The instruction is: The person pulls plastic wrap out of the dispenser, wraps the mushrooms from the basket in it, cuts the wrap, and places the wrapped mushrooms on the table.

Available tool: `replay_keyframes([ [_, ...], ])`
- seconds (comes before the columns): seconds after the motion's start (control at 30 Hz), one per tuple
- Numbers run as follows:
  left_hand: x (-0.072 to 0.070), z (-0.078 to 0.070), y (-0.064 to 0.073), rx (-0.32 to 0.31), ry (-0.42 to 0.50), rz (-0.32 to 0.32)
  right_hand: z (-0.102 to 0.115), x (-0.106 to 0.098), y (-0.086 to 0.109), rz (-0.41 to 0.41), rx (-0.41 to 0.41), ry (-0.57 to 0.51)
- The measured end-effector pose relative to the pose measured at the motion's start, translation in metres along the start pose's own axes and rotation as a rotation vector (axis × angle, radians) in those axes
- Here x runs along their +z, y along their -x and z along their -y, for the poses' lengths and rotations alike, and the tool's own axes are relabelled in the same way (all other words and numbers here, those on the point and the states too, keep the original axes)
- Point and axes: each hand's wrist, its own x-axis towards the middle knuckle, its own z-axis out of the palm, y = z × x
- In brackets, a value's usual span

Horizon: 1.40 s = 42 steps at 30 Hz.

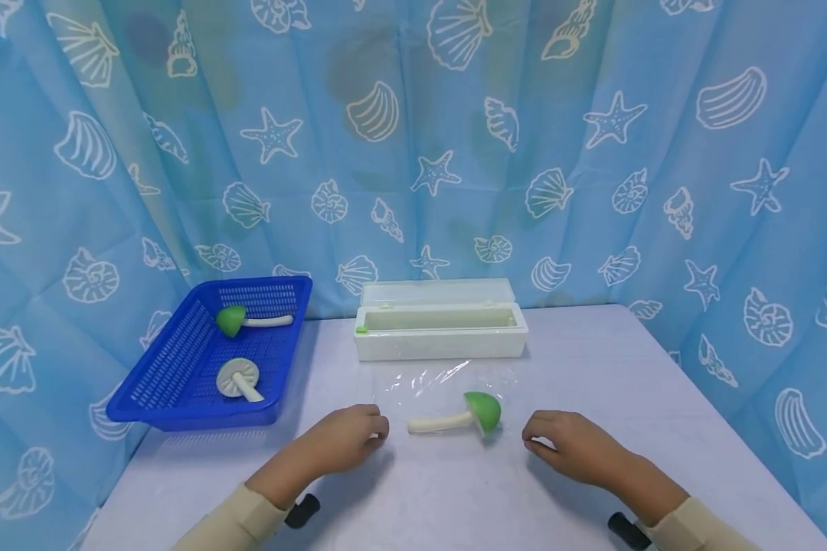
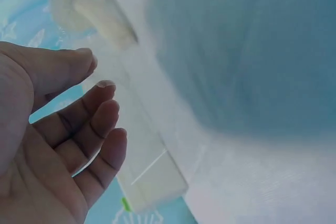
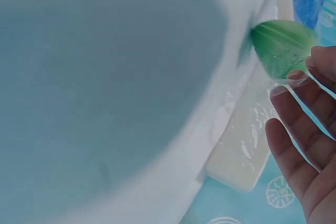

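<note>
A toy mushroom (image 1: 482, 413) with a green cap and white stem lies on its side between the hands. Clear cling film (image 1: 441, 383) runs from the front of the white dispenser box (image 1: 441, 344) toward it. My left hand (image 1: 351, 438), left of the stem, pinches thumb and index together at the film's left side; the film is barely visible there. Right of the cap, my right hand (image 1: 572, 444) pinches the film's other side. Glossy film crosses the green cap (image 3: 283, 45) and reaches the fingertips (image 3: 296, 75) in the right wrist view.
At the left stands a blue plastic basket (image 1: 172, 383) holding a green-capped mushroom (image 1: 233, 320) and another mushroom showing its pale underside (image 1: 237, 375). The box's translucent lid (image 1: 437, 291) is raised. A shell-patterned blue curtain (image 1: 413, 153) hangs behind the white table (image 1: 593, 352).
</note>
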Motion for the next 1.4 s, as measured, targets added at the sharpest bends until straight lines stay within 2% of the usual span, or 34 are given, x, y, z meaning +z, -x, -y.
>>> replay_keyframes([
  [0.13,-0.006,0.011,-0.010,-0.010,0.046,-0.039,-0.005,-0.003,-0.012,-0.020,0.071,-0.011],
  [0.3,-0.006,0.027,-0.028,-0.051,0.119,-0.070,-0.021,-0.003,-0.033,-0.036,0.181,-0.151],
  [0.47,0.003,0.038,-0.040,-0.167,0.182,-0.048,-0.038,0.005,-0.053,-0.022,0.247,-0.279],
  [0.6,0.011,0.042,-0.049,-0.210,0.174,-0.026,-0.047,0.013,-0.067,0.016,0.308,-0.298],
  [0.73,0.012,0.043,-0.055,-0.269,0.180,0.010,-0.053,0.020,-0.079,0.024,0.350,-0.294],
  [0.83,0.012,0.043,-0.058,-0.272,0.145,0.026,-0.056,0.024,-0.087,0.009,0.361,-0.296],
  [1.0,0.016,0.046,-0.059,-0.205,0.091,0.030,-0.057,0.031,-0.097,0.031,0.329,-0.211],
  [1.2,0.016,0.043,-0.062,-0.250,0.134,0.090,-0.053,0.035,-0.106,0.095,0.311,-0.190],
  [1.33,0.015,0.040,-0.064,-0.247,0.161,0.126,-0.053,0.035,-0.108,0.102,0.331,-0.186],
  [1.4,0.014,0.039,-0.064,-0.266,0.178,0.148,-0.053,0.034,-0.108,0.099,0.322,-0.187],
])
